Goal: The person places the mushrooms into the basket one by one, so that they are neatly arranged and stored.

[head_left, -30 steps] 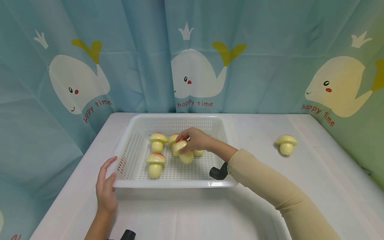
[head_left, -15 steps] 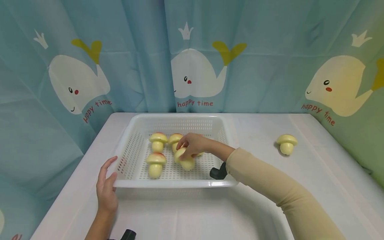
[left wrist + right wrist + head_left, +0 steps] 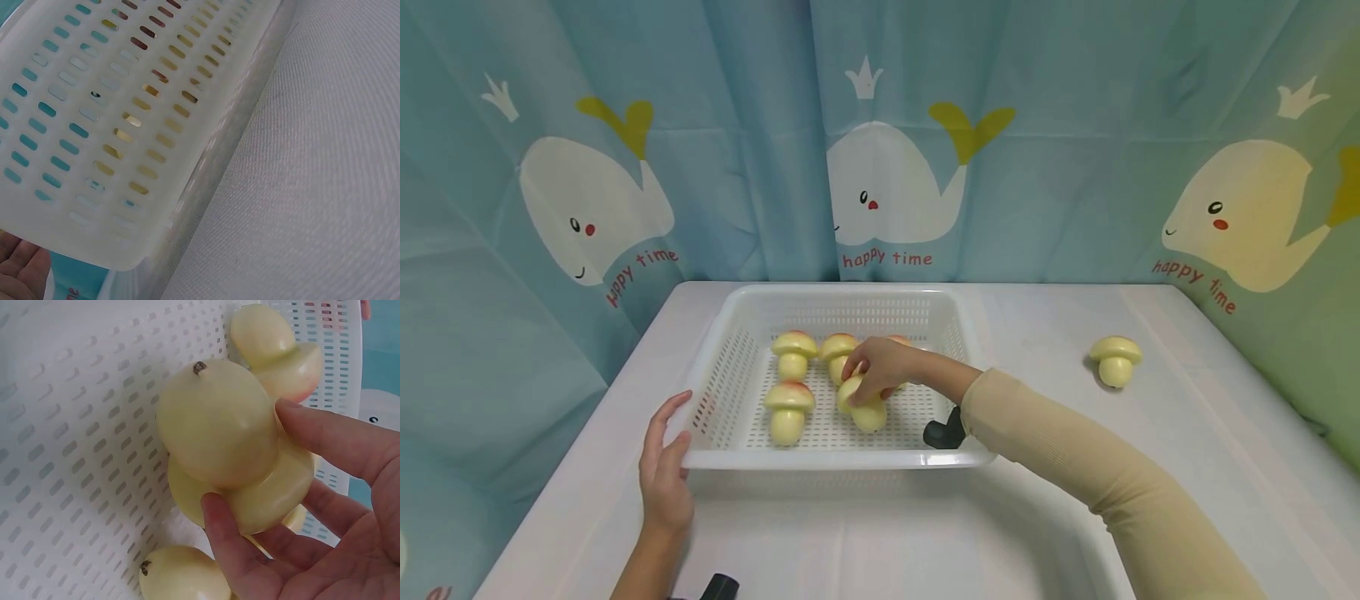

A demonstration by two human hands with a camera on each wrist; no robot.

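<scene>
In my right hand (image 3: 883,367) I pinch a pale yellow toy mushroom (image 3: 215,425), thumb and fingertips around its cap, low inside the white perforated basket (image 3: 842,460). In the right wrist view its stem points toward the camera. More toy mushrooms lie in the basket: one at the back left (image 3: 794,354), one at the front left (image 3: 788,414) and another just behind the held one. A further mushroom is mostly hidden behind my right hand. My left hand (image 3: 666,475) touches the basket's left rim with its fingers extended; the left wrist view shows only some fingers (image 3: 22,265).
A lone toy mushroom (image 3: 1116,362) stands on the white-covered table (image 3: 1037,333) to the right of the basket. Blue-green curtains (image 3: 760,167) printed with whales hang behind and at the sides. A black wrist mount (image 3: 945,432) sits over the basket's front right.
My right hand has brought the mushroom down and slightly toward me, closer to the basket floor. The mushroom behind that hand shows a bit more of its cap. My left hand stays at the rim.
</scene>
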